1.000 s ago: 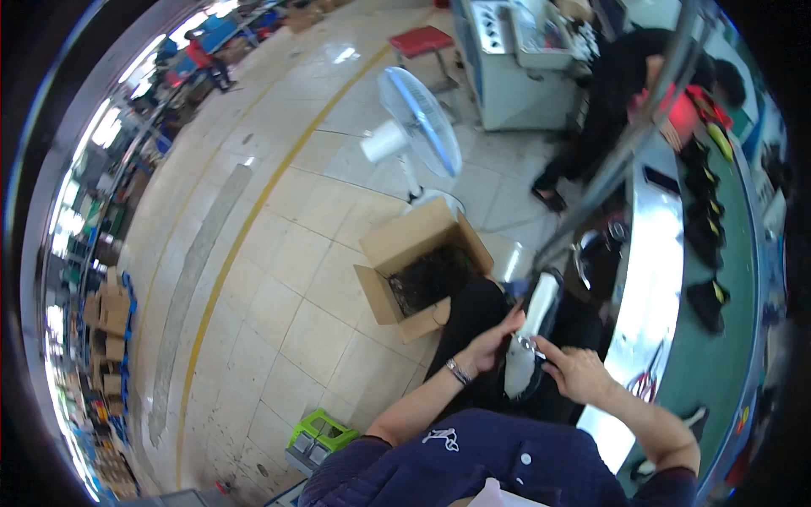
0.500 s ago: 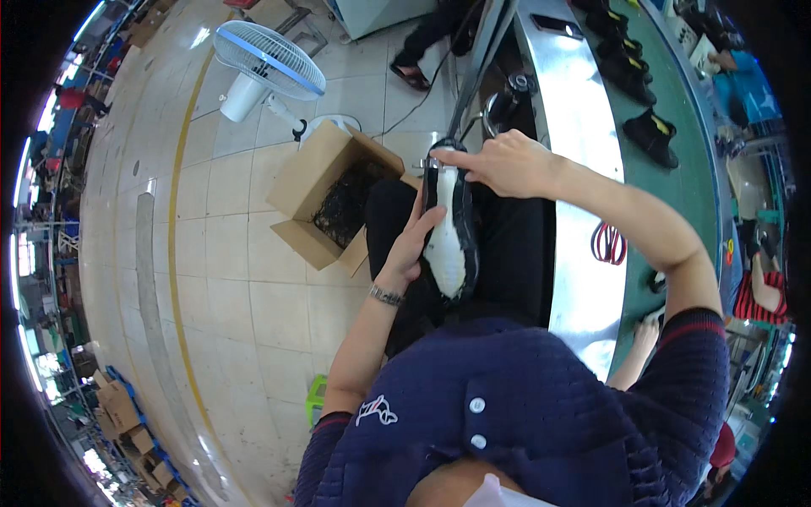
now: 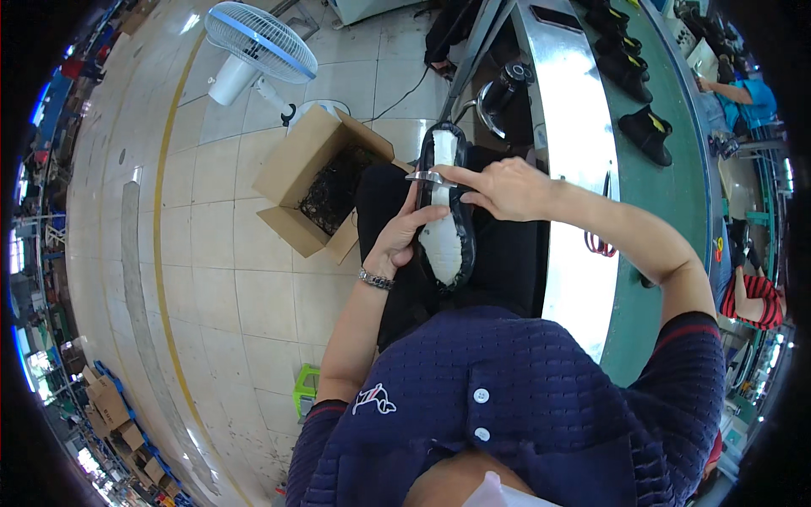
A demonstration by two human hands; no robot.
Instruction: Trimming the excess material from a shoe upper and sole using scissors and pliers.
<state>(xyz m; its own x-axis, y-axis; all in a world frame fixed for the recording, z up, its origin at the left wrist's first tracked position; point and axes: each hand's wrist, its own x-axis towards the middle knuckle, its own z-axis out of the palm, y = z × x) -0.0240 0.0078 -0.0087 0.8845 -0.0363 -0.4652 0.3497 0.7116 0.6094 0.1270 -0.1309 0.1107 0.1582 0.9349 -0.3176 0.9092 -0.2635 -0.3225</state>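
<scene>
A shoe (image 3: pixel 442 245) lies sole side up over my lap, its toe and heel pointing away from and toward me. Its bottom is white inside a black, wrinkled edge. My left hand (image 3: pixel 402 236) grips it from the left side, with the thumb lying across the white part. From the right, my right hand (image 3: pixel 507 188) reaches over the shoe, fingers closed and index finger extended. A small shiny metal tool (image 3: pixel 425 177) crosses the white bottom at that fingertip. Its exact kind cannot be made out, and the fingers hide part of it.
Left of my legs stands an open cardboard box (image 3: pixel 283 182) with black scraps inside, beyond it a fan (image 3: pixel 262 42). At right runs a metal bench edge (image 3: pixel 574 287) bearing a phone (image 3: pixel 556 17). Black shoes (image 3: pixel 649 135) sit on a green belt (image 3: pixel 659 211). A black cylindrical device (image 3: pixel 509 82) stands ahead.
The metal tool and my right hand have moved down the shoe, from near its far end toward the middle. My left hand still holds the shoe. The whole view has shifted slightly.
</scene>
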